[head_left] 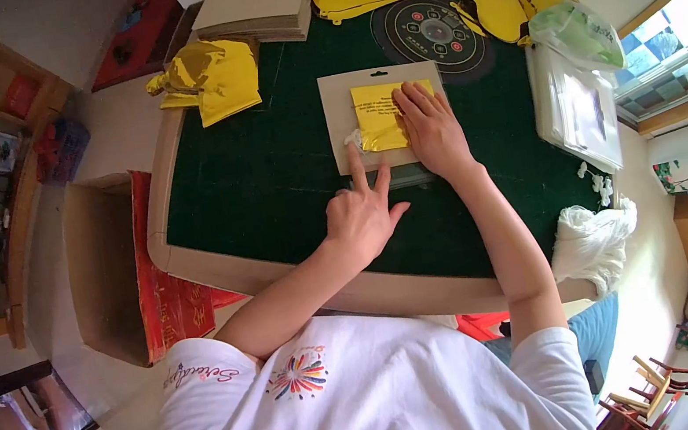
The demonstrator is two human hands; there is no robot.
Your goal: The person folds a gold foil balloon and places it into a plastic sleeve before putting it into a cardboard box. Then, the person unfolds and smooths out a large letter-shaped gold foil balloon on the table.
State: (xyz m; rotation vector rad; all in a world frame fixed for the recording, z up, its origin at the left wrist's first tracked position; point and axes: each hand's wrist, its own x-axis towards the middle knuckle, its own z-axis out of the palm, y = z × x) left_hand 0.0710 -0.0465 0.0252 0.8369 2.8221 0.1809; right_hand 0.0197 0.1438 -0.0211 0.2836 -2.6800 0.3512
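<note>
Head view: the right hand (434,132) lies flat and open, its fingers close together over the right side of a yellow packet (378,112) printed with dark text. The packet rests on a cardboard sheet (336,105) with a slot near its far edge, on the green bench (269,190). The left hand (362,217) is spread, 2 fingers reaching forward and the thumb out to the side; 1 fingertip is at a small whitish piece (353,139) by the packet's near left corner, contact unclear. Beyond the sheet lies a round black mat (434,31). A cardboard stack (254,1) stands at the far left, a crumpled yellow bag (221,77) just nearer. Clear plastic bags (574,105) lie along the right edge.
</note>
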